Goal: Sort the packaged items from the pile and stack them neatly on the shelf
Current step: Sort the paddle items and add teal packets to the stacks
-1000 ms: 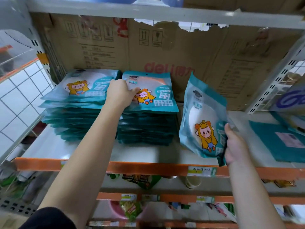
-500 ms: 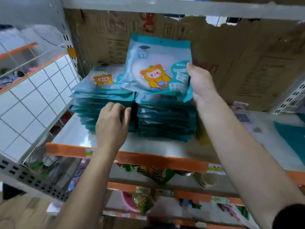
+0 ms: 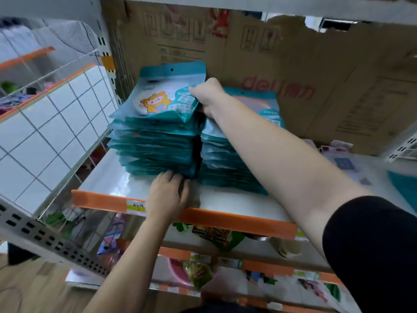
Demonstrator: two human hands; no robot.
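Observation:
Two stacks of teal packets stand side by side on the white shelf (image 3: 237, 202) with an orange front edge. My right hand (image 3: 208, 94) grips the right edge of a teal packet with a yellow cartoon figure (image 3: 168, 94), which lies tilted on top of the left stack (image 3: 155, 150). My left hand (image 3: 168, 193) rests on the shelf with its fingers pressed against the bottom front of the left stack. My right forearm hides much of the right stack (image 3: 228, 161).
A brown cardboard sheet (image 3: 316, 71) lines the back of the shelf. A white wire grid panel (image 3: 47, 132) closes the left side. More teal and pale items (image 3: 404, 188) lie at the far right of the shelf. Lower shelves (image 3: 214, 251) hold mixed goods.
My right hand carried the packet from above the right stack over to the top of the left stack. My left hand slid down to the base of the left stack.

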